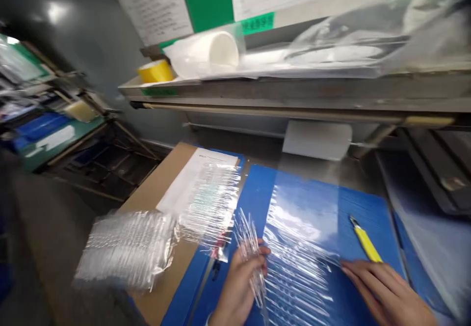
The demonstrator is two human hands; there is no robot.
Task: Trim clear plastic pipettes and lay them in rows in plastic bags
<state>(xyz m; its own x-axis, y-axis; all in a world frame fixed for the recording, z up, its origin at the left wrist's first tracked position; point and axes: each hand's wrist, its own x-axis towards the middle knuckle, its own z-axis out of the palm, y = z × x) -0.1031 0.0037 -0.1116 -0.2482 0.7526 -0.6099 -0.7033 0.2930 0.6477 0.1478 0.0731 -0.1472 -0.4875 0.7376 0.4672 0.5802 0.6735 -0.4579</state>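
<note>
My left hand (245, 277) is closed around a bundle of thin clear plastic tubes (250, 240), their ends fanning out above the fingers. Beside it, a row of similar clear tubes (294, 277) lies on a blue board (253, 198), with a clear plastic sheet (305, 208) at the row's far end. My right hand (386, 286) has its fingers pressed together at the right end of one clear strip in that row; the fingertip contact is blurred. A yellow utility knife (368, 245) lies just beyond the right hand.
Left of the board, brown cardboard (147, 188) bears a white paper (182, 178) and two packs of clear tubes, one nearer (125, 247) and one farther (211, 203). A shelf (275, 93) crosses above, carrying yellow tape (156, 71) and a white roll (222, 51).
</note>
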